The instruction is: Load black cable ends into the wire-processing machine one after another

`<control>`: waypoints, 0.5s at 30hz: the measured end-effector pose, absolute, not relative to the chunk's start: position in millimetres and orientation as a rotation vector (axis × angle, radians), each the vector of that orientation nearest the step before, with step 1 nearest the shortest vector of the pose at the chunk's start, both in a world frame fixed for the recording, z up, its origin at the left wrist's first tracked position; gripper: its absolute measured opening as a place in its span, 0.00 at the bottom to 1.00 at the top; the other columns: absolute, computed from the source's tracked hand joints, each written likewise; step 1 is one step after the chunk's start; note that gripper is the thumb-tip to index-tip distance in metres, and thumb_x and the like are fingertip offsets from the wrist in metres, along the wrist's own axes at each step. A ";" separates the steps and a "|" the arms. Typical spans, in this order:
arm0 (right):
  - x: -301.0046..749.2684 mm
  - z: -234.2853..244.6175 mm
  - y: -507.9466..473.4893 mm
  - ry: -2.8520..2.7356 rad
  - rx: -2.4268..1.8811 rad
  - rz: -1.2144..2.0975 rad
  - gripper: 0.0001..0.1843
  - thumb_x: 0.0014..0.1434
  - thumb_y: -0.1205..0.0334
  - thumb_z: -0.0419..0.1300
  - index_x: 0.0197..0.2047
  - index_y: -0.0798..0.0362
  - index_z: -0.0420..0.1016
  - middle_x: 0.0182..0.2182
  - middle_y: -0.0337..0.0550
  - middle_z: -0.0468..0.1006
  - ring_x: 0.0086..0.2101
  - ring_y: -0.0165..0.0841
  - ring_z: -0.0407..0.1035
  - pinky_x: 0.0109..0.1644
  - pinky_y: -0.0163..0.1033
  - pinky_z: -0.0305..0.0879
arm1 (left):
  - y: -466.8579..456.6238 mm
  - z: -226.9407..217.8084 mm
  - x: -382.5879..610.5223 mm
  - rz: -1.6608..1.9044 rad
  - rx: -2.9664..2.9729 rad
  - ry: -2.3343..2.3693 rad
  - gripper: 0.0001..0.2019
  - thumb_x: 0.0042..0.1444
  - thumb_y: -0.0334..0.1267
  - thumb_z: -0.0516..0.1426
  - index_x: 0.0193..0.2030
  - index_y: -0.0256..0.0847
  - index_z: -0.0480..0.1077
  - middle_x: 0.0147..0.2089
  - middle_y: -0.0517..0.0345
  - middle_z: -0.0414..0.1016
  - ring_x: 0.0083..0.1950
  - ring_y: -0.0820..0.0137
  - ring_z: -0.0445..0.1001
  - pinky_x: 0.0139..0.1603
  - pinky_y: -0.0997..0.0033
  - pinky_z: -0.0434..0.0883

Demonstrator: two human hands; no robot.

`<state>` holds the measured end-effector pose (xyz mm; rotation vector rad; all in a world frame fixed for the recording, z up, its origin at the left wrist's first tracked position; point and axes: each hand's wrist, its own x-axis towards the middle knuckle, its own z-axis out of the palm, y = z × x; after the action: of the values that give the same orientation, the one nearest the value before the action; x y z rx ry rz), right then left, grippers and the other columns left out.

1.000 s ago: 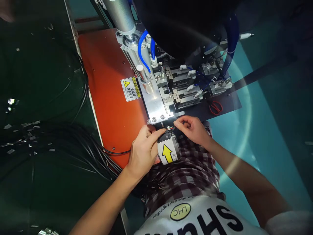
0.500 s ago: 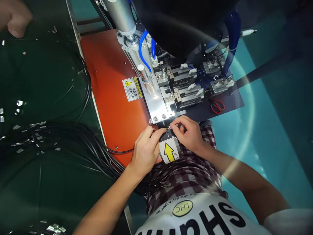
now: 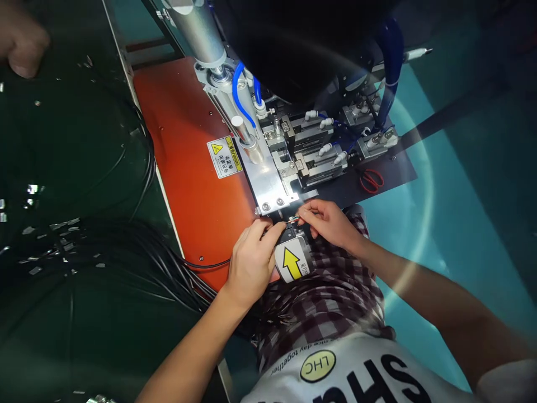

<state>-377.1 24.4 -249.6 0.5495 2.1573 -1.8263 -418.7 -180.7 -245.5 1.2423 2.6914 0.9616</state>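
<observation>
My left hand (image 3: pixel 251 260) is closed on a black cable (image 3: pixel 213 261) that runs in from the left. Thin coloured wires (image 3: pixel 293 220) emerge at its thumb and fingertip and stretch across to my right hand (image 3: pixel 329 224), whose fingertips are pinched on their far ends. Both hands are at the front of a bench machine (image 3: pixel 268 187), just below its metal plate. Between them sits a small black block (image 3: pixel 288 234), and a white label with a yellow arrow (image 3: pixel 291 263) lies below it. My fingers hide part of the cable end.
A bundle of black cables (image 3: pixel 168 268) with shiny tips lies on the dark green table (image 3: pixel 117 347) at left. Another person's hand (image 3: pixel 27 47) shows at the upper left. Red-handled scissors (image 3: pixel 371 181) rest right of the machine. Its orange base (image 3: pixel 188 196) carries a warning label (image 3: pixel 224 157).
My right hand has drawn slightly right, away from my left, and more of the coloured wires shows between them. My left hand keeps its hold on the cable. The view has shifted a little.
</observation>
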 end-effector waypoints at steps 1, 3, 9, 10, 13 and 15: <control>-376.4 -249.5 25.3 2.175 0.539 -1.831 0.17 0.62 0.47 0.59 0.36 0.53 0.73 0.33 0.40 0.79 0.21 0.26 0.67 0.27 0.34 0.63 | -180.8 -245.8 -418.8 0.964 1.246 2.691 0.16 0.65 0.27 0.49 0.55 0.36 0.72 0.45 0.46 0.71 0.44 0.64 0.72 0.42 0.65 0.72; -374.9 -250.3 24.0 2.180 0.539 -1.872 0.16 0.62 0.47 0.60 0.35 0.53 0.72 0.31 0.39 0.78 0.22 0.27 0.67 0.28 0.34 0.65 | -181.0 -246.4 -419.0 0.972 1.253 2.689 0.16 0.65 0.27 0.48 0.55 0.36 0.72 0.46 0.45 0.71 0.44 0.64 0.72 0.42 0.65 0.73; -375.0 -250.8 15.6 2.267 0.532 -1.839 0.13 0.62 0.52 0.59 0.34 0.53 0.69 0.22 0.34 0.72 0.20 0.26 0.67 0.26 0.31 0.60 | -178.8 -247.5 -419.5 0.972 1.276 2.699 0.16 0.64 0.27 0.48 0.54 0.36 0.72 0.46 0.45 0.72 0.45 0.64 0.72 0.43 0.65 0.73; -375.4 -250.8 15.1 2.273 0.534 -1.829 0.13 0.63 0.52 0.59 0.34 0.53 0.69 0.21 0.34 0.71 0.20 0.26 0.67 0.26 0.31 0.60 | -178.2 -247.6 -419.5 0.960 1.280 2.708 0.16 0.64 0.26 0.48 0.53 0.36 0.72 0.46 0.45 0.72 0.44 0.64 0.72 0.43 0.65 0.73; -375.7 -253.1 14.8 2.155 0.573 -1.945 0.14 0.62 0.52 0.60 0.32 0.54 0.68 0.22 0.34 0.71 0.22 0.26 0.68 0.30 0.32 0.62 | -176.9 -248.1 -419.6 0.929 1.300 2.738 0.16 0.63 0.25 0.48 0.52 0.35 0.72 0.45 0.46 0.73 0.43 0.64 0.72 0.42 0.65 0.72; -375.0 -255.3 15.3 1.979 0.588 -2.064 0.16 0.61 0.50 0.60 0.31 0.55 0.68 0.24 0.34 0.70 0.23 0.26 0.68 0.32 0.32 0.64 | -176.5 -247.8 -419.7 0.906 1.317 2.755 0.16 0.63 0.25 0.48 0.52 0.34 0.72 0.44 0.46 0.73 0.43 0.64 0.71 0.42 0.65 0.71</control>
<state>-375.0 15.3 -255.3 0.5875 1.9794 -2.0638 -419.7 -176.5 -247.8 1.3170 2.7554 0.9056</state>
